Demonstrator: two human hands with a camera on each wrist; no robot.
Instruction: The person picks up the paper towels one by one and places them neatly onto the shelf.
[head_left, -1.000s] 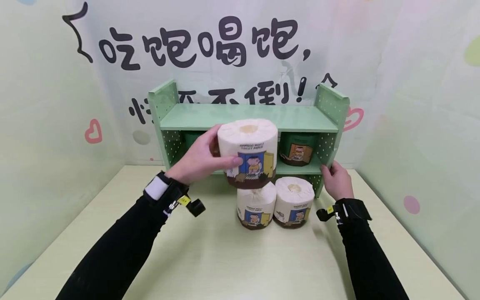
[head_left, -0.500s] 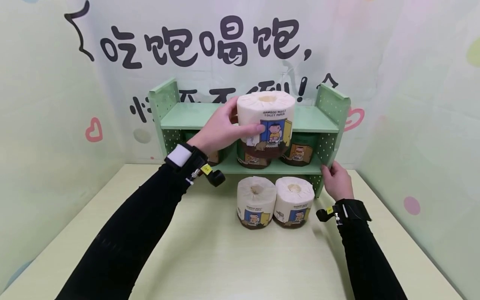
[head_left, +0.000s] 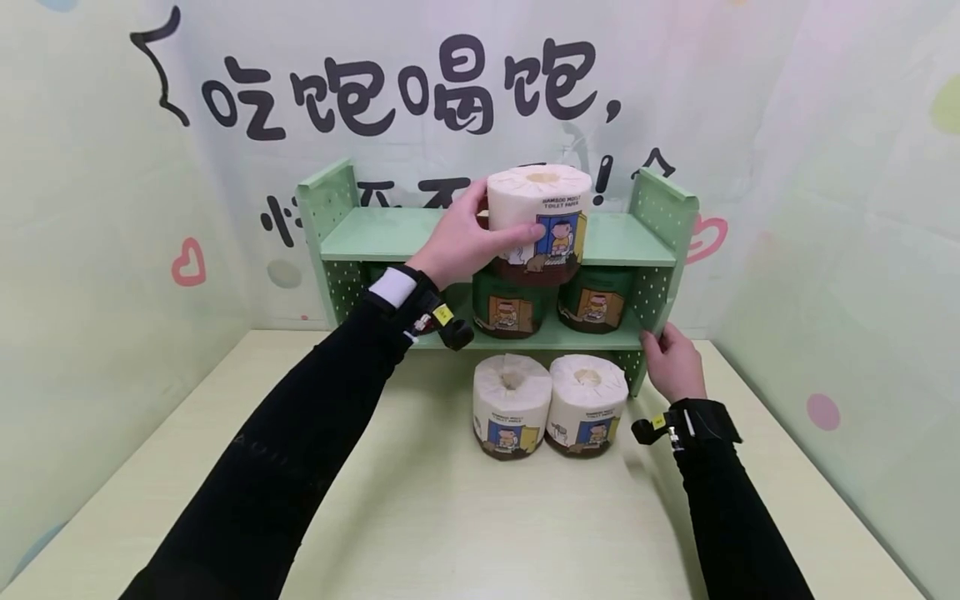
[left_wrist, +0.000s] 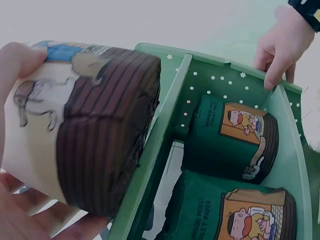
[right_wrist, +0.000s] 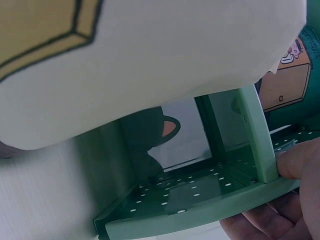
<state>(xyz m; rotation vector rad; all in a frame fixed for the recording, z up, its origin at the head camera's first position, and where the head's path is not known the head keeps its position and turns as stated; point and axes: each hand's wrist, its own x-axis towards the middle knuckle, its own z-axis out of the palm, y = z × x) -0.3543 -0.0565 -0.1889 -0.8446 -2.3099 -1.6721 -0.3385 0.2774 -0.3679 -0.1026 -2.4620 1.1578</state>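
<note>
My left hand (head_left: 467, 237) grips a white-wrapped toilet paper roll (head_left: 542, 204), thumb across its printed front and fingers behind. The roll is close over the upper board of a green shelf unit (head_left: 367, 233). From the left wrist view, its brown bottom (left_wrist: 105, 125) is tilted toward the camera, beside the shelf edge. With thumb and curled fingers, my right hand (head_left: 675, 364) grips the shelf's right side panel, low near the lower board. That grip also shows in the right wrist view, where thumb and fingers sit on either side of the panel (right_wrist: 200, 210).
Green-wrapped rolls, one in the middle (head_left: 506, 310) and one on the right (head_left: 597, 302), stand on the lower board; another is mostly behind my left wrist. Two white rolls (head_left: 510, 408) stand side by side on the table (head_left: 480, 525). A printed backdrop (head_left: 247, 192) rises behind.
My left hand has carried the white roll up and to the right, from in front of the lower board to over the upper one. The right hand has stayed on the panel.
</note>
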